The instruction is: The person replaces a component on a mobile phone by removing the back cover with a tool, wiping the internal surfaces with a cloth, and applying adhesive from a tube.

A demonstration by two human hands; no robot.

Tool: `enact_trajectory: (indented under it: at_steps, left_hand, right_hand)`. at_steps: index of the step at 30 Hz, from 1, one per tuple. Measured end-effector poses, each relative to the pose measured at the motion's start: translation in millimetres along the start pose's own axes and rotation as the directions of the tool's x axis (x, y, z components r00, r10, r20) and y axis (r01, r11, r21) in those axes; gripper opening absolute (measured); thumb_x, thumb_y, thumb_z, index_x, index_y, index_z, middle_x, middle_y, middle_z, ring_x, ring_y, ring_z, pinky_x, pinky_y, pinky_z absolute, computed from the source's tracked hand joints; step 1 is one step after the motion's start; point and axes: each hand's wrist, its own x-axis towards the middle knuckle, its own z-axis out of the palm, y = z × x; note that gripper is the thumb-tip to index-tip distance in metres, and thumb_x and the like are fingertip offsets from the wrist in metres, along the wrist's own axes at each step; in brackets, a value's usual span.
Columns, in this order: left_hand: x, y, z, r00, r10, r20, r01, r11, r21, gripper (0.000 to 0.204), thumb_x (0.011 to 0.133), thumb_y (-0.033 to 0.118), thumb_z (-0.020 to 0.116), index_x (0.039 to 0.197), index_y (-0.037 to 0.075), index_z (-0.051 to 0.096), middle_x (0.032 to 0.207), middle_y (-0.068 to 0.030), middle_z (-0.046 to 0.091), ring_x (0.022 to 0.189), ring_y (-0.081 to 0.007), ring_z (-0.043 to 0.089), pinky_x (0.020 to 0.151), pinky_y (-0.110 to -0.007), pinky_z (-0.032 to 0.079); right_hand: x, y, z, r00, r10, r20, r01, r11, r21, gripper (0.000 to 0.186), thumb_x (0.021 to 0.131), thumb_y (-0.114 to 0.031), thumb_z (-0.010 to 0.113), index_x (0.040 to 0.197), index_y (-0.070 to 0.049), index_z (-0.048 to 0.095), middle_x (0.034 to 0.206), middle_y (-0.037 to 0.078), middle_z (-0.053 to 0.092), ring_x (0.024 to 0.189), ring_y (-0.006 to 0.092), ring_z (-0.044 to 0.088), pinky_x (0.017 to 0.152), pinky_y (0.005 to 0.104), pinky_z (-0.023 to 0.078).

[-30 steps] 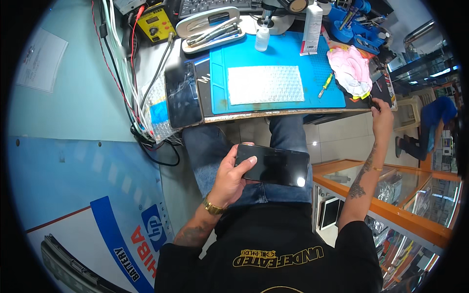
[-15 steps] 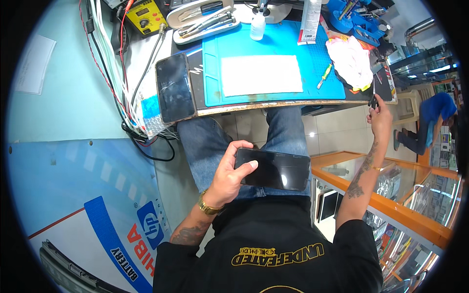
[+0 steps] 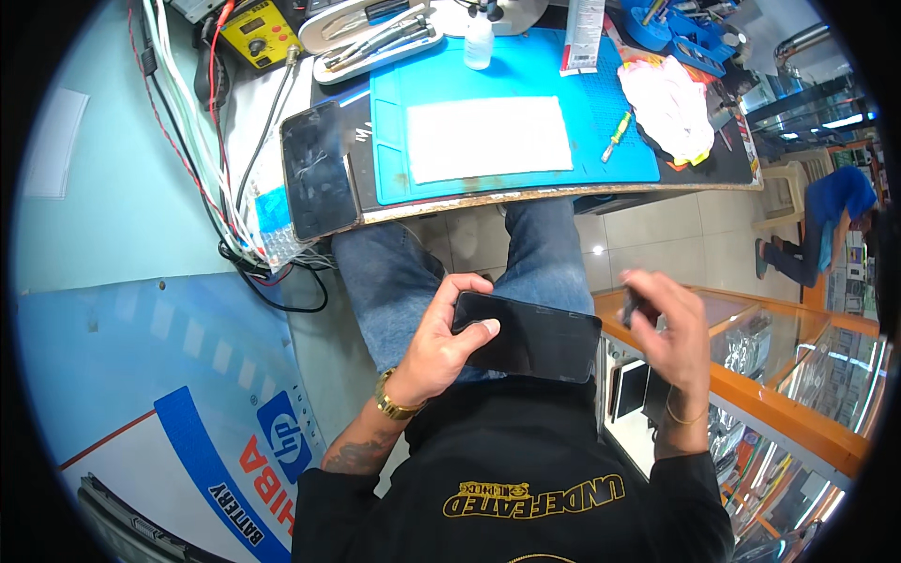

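A black smartphone (image 3: 540, 340) lies above my lap with its dark screen up. My left hand (image 3: 446, 333) grips it by its left end, thumb on the glass and fingers behind. To the right of the phone is my right hand (image 3: 668, 328), smeared by motion, its fingers bent around a small dark object (image 3: 635, 308). What kind of object that is I cannot make out. A gap separates this hand from the phone.
On the bench lie a blue work mat (image 3: 488, 75), a white pad (image 3: 491, 139), a second dark phone (image 3: 319, 169), a small screwdriver (image 3: 617, 136) and a crumpled cloth (image 3: 668, 108). A clear bottle (image 3: 479, 42) stands behind. At right are a glass showcase (image 3: 788, 347) and a bending person (image 3: 835, 220).
My right hand has drawn back from the bench's right corner toward the phone, bringing the small dark object along. The left hand still grips the phone, almost unmoved.
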Motion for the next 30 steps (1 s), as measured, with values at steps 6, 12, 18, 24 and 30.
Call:
enact_trajectory:
  at_steps: [6, 12, 18, 24, 30]
  left_hand:
    - [-7.0, 18.7, 8.8, 0.994, -0.08, 0.075, 0.075, 0.994, 0.078, 0.045, 0.093, -0.002, 0.067, 0.134, 0.003, 0.051, 0.112, -0.0048, 0.065, 0.101, -0.0086, 0.061, 0.09, -0.026, 0.051]
    - [-10.4, 16.2, 8.0, 0.99, -0.068, 0.124, 0.051, 0.99, 0.134, 0.038, 0.093, 0.001, 0.069, 0.128, 0.0, 0.056, 0.116, -0.0049, 0.064, 0.107, -0.0104, 0.06, 0.096, -0.028, 0.049]
    - [-11.0, 16.6, 10.4, 0.99, -0.042, 0.135, 0.023, 0.99, 0.136, 0.038, 0.093, 0.001, 0.069, 0.129, 0.0, 0.057, 0.117, -0.0052, 0.064, 0.109, -0.0106, 0.059, 0.097, -0.028, 0.048]
    - [-8.3, 20.7, 11.2, 0.991, -0.052, 0.127, 0.036, 0.991, 0.128, 0.04, 0.093, 0.001, 0.069, 0.131, 0.0, 0.056, 0.117, -0.0057, 0.065, 0.108, -0.0109, 0.061, 0.096, -0.028, 0.049]
    - [-6.6, 20.8, 7.7, 0.988, -0.056, 0.142, 0.037, 0.99, 0.135, 0.047, 0.093, 0.0, 0.068, 0.138, -0.001, 0.054, 0.118, -0.0063, 0.066, 0.108, -0.0109, 0.062, 0.096, -0.028, 0.05]
  right_hand:
    - [9.8, -38.0, 7.3, 0.952, -0.043, 0.302, 0.121, 0.962, -0.243, 0.042, 0.076, -0.018, 0.081, 0.115, -0.016, 0.066, 0.088, 0.006, 0.058, 0.079, 0.0305, 0.065, 0.064, 0.0427, 0.049]
    - [13.2, -33.2, 14.4, 0.922, -0.058, 0.383, 0.17, 0.949, -0.266, 0.047, 0.075, -0.024, 0.082, 0.118, -0.015, 0.063, 0.087, 0.007, 0.057, 0.077, 0.0312, 0.064, 0.062, 0.0437, 0.047]
    - [14.2, -34.3, 18.9, 0.916, -0.093, 0.389, 0.206, 0.943, -0.26, 0.055, 0.075, -0.027, 0.083, 0.126, -0.017, 0.064, 0.086, 0.008, 0.057, 0.072, 0.0305, 0.064, 0.059, 0.0428, 0.047]
    - [10.7, -32.9, 14.6, 0.908, -0.107, 0.404, 0.225, 0.939, -0.258, 0.059, 0.074, -0.028, 0.084, 0.128, -0.017, 0.065, 0.085, 0.007, 0.056, 0.071, 0.0298, 0.063, 0.058, 0.0421, 0.046]
    - [12.3, -33.7, 10.4, 0.902, -0.12, 0.415, 0.247, 0.931, -0.27, 0.057, 0.074, -0.029, 0.084, 0.127, -0.016, 0.066, 0.084, 0.007, 0.056, 0.071, 0.0288, 0.063, 0.058, 0.0421, 0.046]
